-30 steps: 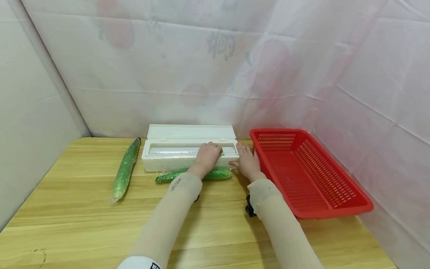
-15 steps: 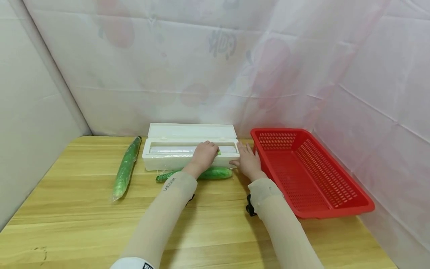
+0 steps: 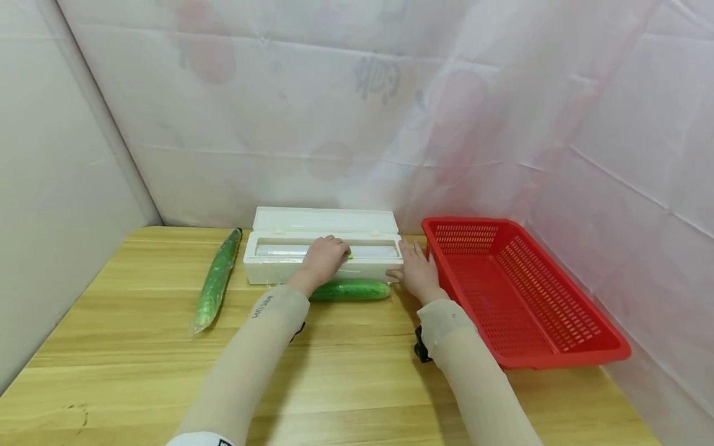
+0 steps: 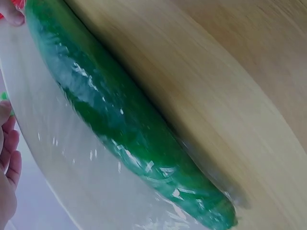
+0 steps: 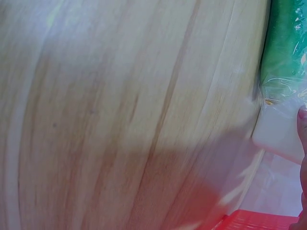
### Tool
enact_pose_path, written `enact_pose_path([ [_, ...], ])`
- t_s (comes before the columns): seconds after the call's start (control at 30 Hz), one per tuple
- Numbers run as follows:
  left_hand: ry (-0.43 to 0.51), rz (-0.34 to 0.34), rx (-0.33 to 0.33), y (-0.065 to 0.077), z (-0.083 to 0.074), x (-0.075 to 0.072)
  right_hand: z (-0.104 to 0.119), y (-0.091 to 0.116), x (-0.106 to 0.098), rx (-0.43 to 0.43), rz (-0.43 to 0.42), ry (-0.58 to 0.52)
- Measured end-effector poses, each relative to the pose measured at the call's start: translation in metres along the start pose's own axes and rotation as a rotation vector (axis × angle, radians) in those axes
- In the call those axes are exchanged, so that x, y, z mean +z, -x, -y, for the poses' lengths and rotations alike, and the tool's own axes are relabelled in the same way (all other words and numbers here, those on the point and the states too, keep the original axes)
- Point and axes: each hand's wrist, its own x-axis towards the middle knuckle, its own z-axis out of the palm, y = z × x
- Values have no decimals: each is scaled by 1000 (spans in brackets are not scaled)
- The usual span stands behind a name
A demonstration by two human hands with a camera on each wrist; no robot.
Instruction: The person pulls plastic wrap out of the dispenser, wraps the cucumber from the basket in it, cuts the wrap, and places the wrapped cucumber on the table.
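A white cling film dispenser (image 3: pixel 268 271) stands at the back of the table with its lid raised and a film roll (image 3: pixel 290 250) inside. My left hand (image 3: pixel 322 260) pinches the small green slide cutter (image 3: pixel 350 255) on its front rim. At the right end my right hand (image 3: pixel 418 272) presses with straight fingers, thumb against the front face. Film runs from the box around a cucumber (image 4: pixel 120 115) lying just before it, partly hidden by my left forearm in the head view. In the right wrist view, the thumb (image 5: pixel 302 127) touches the box front.
Another film-wrapped cucumber (image 3: pixel 217 282) lies on the wooden table (image 3: pixel 357 384) to the left. A red plastic basket (image 3: pixel 507 297) stands at the right, beside my right hand. Pale curtains (image 3: pixel 312 111) hang close behind and at both sides.
My left hand has slid leftward along the dispenser's front rim with the green cutter. The right hand stays at the box's right end. The head view has shifted slightly.
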Motion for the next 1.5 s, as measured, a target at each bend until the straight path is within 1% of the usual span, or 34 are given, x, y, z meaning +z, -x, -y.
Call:
enact_pose_path([
  [0.1, 7, 3, -1, 4, 6, 0, -1, 0, 2, 0, 0, -2],
  [0.3, 32, -15, -2, 13, 16, -4, -2, 0, 2, -1, -3, -2],
  [0.47, 23, -39, -1, 20, 22, -9, 0, 1, 0, -8, -8, 0],
  [0.63, 8, -54, 22, 25, 25, -11, 0, 2, 2, -7, -6, -2],
  [0.8, -12, -33, 40, 27, 28, -11, 0, 3, 3, -3, 16, 0],
  [0.93, 10, -21, 38, 28, 35, -13, 0, 2, 1, -2, 19, 3],
  [0.97, 12, -23, 40, 29, 37, -13, 1, 2, 0, -4, 17, 5],
  [1.0, 7, -44, 52, 30, 40, -14, 0, 1, 0, -4, 14, 11],
  [1.2, -8, -25, 41, 41, 51, -20, -4, 2, 1, 7, 16, 1],
  [1.23, 0, 0, 25, 42, 51, -23, -5, 2, 0, 10, 16, -4],
  [1.33, -3, -4, 19, 47, 57, -25, -8, 2, -1, 14, 15, -5],
  [1.5, 5, 15, -6, 52, 63, -29, -11, 3, -2, 10, 17, 1],
])
